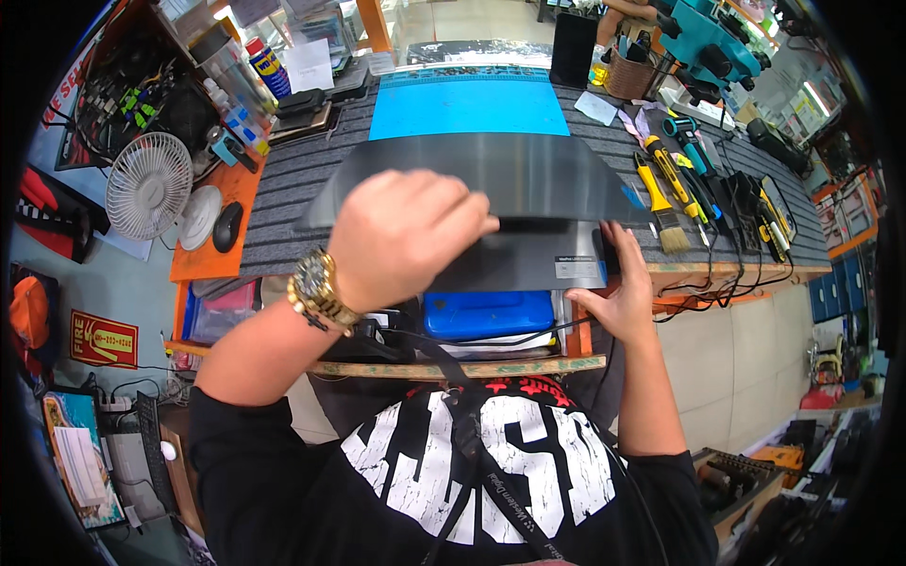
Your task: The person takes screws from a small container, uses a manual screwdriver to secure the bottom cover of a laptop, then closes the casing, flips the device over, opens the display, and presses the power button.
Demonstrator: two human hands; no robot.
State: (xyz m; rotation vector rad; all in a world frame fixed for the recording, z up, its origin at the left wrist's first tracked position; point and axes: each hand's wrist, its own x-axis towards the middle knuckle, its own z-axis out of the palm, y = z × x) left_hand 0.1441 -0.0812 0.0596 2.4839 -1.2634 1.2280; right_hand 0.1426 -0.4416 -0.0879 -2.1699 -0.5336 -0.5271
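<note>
Two dark grey metallic panels, the upper panel (528, 170) and the lower panel (500, 269), lie one behind the other at the bench's front edge, like an unfolded laptop shell. A white label and a bit of blue film are on the lower panel's right side. My left hand (406, 226), with a gold watch on the wrist, is closed over the gap between the panels. What its curled fingers pinch is hidden. My right hand (625, 288) grips the lower panel's right end, thumb at the near edge and fingers on the far side.
A blue work mat (462, 106) lies behind the panels. To the right are a brush (665, 222), screwdrivers and cables. At left stand a white fan (149, 187) and a black mouse (226, 226). Below, an open drawer holds a blue case (488, 313). A teal microscope (717, 47) stands far right.
</note>
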